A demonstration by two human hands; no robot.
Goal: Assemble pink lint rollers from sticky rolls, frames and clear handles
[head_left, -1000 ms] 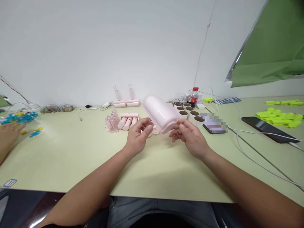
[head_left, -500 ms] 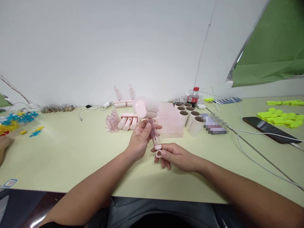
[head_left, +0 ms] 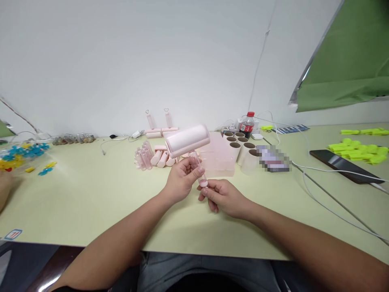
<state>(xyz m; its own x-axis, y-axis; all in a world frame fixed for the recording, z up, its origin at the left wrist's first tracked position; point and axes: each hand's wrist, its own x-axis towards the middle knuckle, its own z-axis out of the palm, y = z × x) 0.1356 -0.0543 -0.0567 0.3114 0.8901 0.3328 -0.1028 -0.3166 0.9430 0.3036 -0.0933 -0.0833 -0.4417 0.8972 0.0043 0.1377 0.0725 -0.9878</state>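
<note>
Above the table I hold a pink lint roller (head_left: 189,140), its wide white-and-pink head tilted up to the right. My left hand (head_left: 182,178) is closed around the clear pink handle just below the head. At the handle's lower end, my right hand (head_left: 223,196) pinches the loop end, which the fingers mostly hide. Behind the roller, several pink roller heads (head_left: 161,157) lie on the table, partly covered by it. Left of them stand several clear pink handles (head_left: 144,156).
A translucent pink box (head_left: 217,158) stands behind my hands, with several cardboard-cored rolls (head_left: 247,152) beside it. A cola bottle (head_left: 247,125), a phone (head_left: 346,166) with white cables and yellow-green pieces (head_left: 358,150) are to the right. Another person's arm (head_left: 5,188) shows at far left.
The roller head has swung round from facing me nearly end-on to lying broadside. My left hand has slid slightly down the handle, and the loop is now mostly hidden by my right fingers.
</note>
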